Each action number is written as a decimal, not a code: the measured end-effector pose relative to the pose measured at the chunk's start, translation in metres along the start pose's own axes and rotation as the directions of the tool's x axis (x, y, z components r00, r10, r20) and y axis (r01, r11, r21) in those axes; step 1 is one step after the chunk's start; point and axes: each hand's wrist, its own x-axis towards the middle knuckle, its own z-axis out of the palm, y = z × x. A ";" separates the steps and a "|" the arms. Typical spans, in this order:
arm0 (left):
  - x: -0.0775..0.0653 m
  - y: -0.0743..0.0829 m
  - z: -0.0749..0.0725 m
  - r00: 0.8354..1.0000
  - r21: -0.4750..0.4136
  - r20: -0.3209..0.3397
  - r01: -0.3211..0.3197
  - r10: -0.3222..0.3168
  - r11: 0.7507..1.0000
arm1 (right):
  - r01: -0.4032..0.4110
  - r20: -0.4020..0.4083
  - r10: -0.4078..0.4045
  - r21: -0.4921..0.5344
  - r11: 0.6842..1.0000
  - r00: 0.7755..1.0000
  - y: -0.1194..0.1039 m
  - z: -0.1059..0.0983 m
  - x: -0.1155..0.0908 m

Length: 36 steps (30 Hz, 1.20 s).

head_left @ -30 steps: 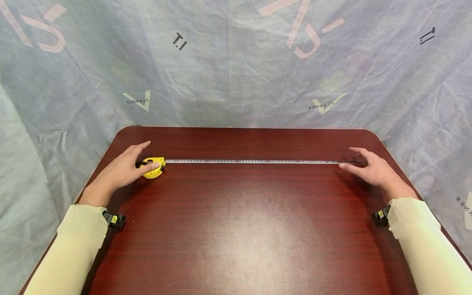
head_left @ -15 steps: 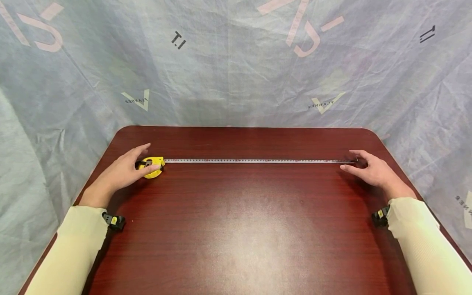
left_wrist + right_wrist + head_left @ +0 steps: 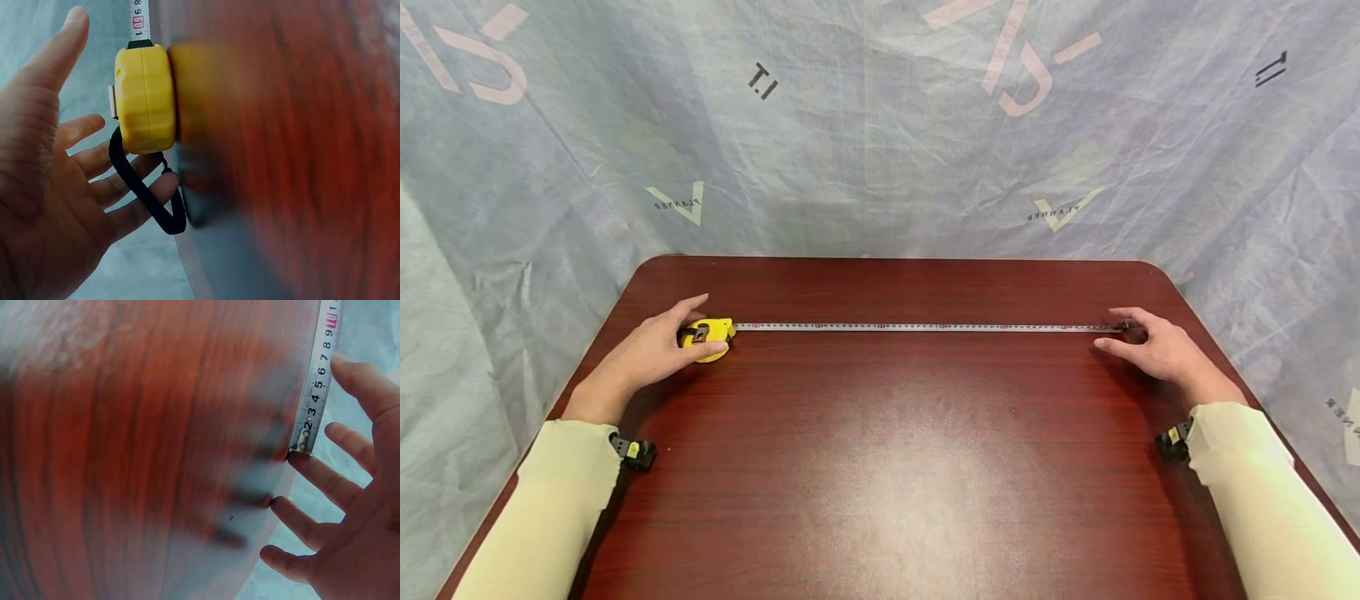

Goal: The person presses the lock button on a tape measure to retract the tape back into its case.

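A yellow tape measure (image 3: 710, 339) sits on the table at the left, its black wrist strap (image 3: 148, 194) looping below the case in the left wrist view. Its white blade (image 3: 880, 327) runs out straight across the table to the right. My left hand (image 3: 658, 350) is spread around the case; in the left wrist view the thumb stands apart from it and the other fingers lie beside the case and strap. Near the blade's metal hook (image 3: 301, 449), my right hand (image 3: 1168, 346) has its fingers spread. One fingertip is at the hook, and the thumb is off the blade.
The dark red wooden table (image 3: 895, 450) has rounded far corners. A grey printed cloth (image 3: 865, 142) hangs behind it and at both sides. Small black wrist cameras (image 3: 636, 452) sit at both cuffs.
My right thumb has drawn slightly back from the blade, and its hook end shows more. My left thumb has slid a little toward the near edge of the case. The tape measure stays in place.
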 end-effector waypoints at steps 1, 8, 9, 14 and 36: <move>0.000 0.000 0.000 1.000 0.001 -0.001 -0.001 0.001 1.000 | 0.005 -0.002 -0.005 -0.004 1.000 1.000 0.000 0.000 0.000; 0.000 -0.002 0.002 1.000 0.009 -0.013 -0.003 0.004 1.000 | 0.019 -0.004 -0.019 -0.030 0.999 1.000 0.000 -0.002 -0.002; 0.000 -0.002 0.002 1.000 0.008 -0.015 -0.002 0.003 1.000 | 0.017 -0.005 -0.017 -0.030 0.999 1.000 0.000 -0.002 -0.002; 0.001 -0.002 0.003 1.000 0.006 -0.018 -0.011 0.011 1.000 | 0.022 -0.011 -0.022 -0.020 1.000 1.000 -0.001 -0.003 -0.003; 0.001 -0.003 0.001 0.997 0.042 -0.019 -0.071 0.072 0.997 | 0.046 -0.070 -0.050 -0.053 0.998 0.996 0.007 0.002 -0.001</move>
